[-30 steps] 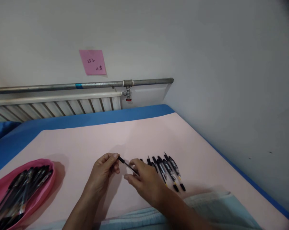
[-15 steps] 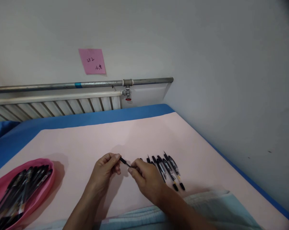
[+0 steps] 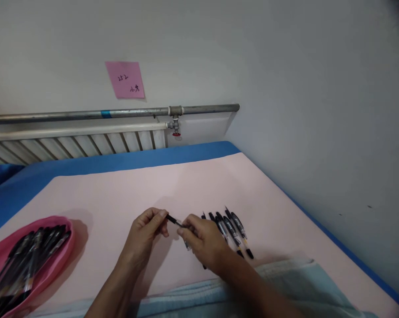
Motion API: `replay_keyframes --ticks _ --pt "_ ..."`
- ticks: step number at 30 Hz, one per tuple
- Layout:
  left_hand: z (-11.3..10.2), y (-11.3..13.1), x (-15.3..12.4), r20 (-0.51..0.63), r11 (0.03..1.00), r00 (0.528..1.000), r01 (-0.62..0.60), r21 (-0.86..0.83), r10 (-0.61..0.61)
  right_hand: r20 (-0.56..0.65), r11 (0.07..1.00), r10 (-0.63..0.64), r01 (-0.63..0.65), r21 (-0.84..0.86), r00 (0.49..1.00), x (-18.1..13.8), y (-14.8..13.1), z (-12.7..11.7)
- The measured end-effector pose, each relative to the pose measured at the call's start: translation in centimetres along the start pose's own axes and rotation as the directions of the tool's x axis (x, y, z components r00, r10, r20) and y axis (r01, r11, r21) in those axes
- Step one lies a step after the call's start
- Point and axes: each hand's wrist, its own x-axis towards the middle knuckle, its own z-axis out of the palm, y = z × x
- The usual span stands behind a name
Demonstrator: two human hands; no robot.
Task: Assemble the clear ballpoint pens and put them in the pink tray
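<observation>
In front of me, a slim pen (image 3: pixel 173 220) with a black end is held between both hands above the pink surface. My left hand (image 3: pixel 144 232) pinches the black end between thumb and fingers. My right hand (image 3: pixel 204 243) is closed around the clear barrel, its fingers hiding the far part. Just below the right fingers shows a small clear and silver piece (image 3: pixel 187 245), mostly covered by the hand. Beside the right hand lie several black and clear pens (image 3: pixel 232 229) in a loose row, some with bare tips.
A pink basket (image 3: pixel 72 247) full of black pens stands at the left. Pink sheeting (image 3: pixel 113 194) covers the blue surface (image 3: pixel 133 161). Light blue cloth (image 3: pixel 285 282) lies at the near edge. A radiator (image 3: pixel 73 141), a pipe and walls border the back and right.
The pen stays between both hands, and my right hand has shifted slightly right. A clear and silver piece now shows below its fingers. The whole view has tilted slightly.
</observation>
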Motion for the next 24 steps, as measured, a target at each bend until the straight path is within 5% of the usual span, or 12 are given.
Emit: replay_keyframes --ticks 4,8,12,15,19,22,24 --pt "0.6 -0.9 -0.1 0.042 0.950 0.999 -0.022 0.313 0.009 -0.145 0.998 0.012 -0.021 -0.061 0.989 0.5 0.4 -1.6" --pt "1.5 -2.4 0.0 0.072 0.612 0.996 -0.089 0.786 0.053 -0.181 0.995 0.033 -0.049 -0.086 0.983 0.7 0.5 -2.3" --pt "2.4 -3.4 -0.3 0.059 0.403 0.991 -0.102 0.910 0.117 -0.178 0.996 0.009 -0.024 -0.085 0.984 0.5 0.3 -2.2" --pt "2.4 -3.8 -0.5 0.028 0.471 0.984 -0.109 0.875 0.176 -0.175 0.995 -0.017 0.000 -0.098 0.984 0.4 0.3 -2.0" --pt "1.1 -3.4 -0.2 -0.013 0.700 0.995 -0.061 0.711 0.100 -0.170 0.995 -0.022 0.005 -0.097 0.985 0.4 0.3 -2.0" --pt "-0.3 -1.9 0.7 -0.050 0.937 0.995 0.102 0.333 -0.090 -0.130 0.998 -0.008 -0.001 -0.068 0.992 0.4 0.1 -1.9" --pt "-1.1 -0.7 1.2 -0.094 0.984 0.979 0.178 -0.032 -0.180 -0.070 0.998 -0.006 0.002 -0.055 0.998 0.2 -0.1 -1.6"
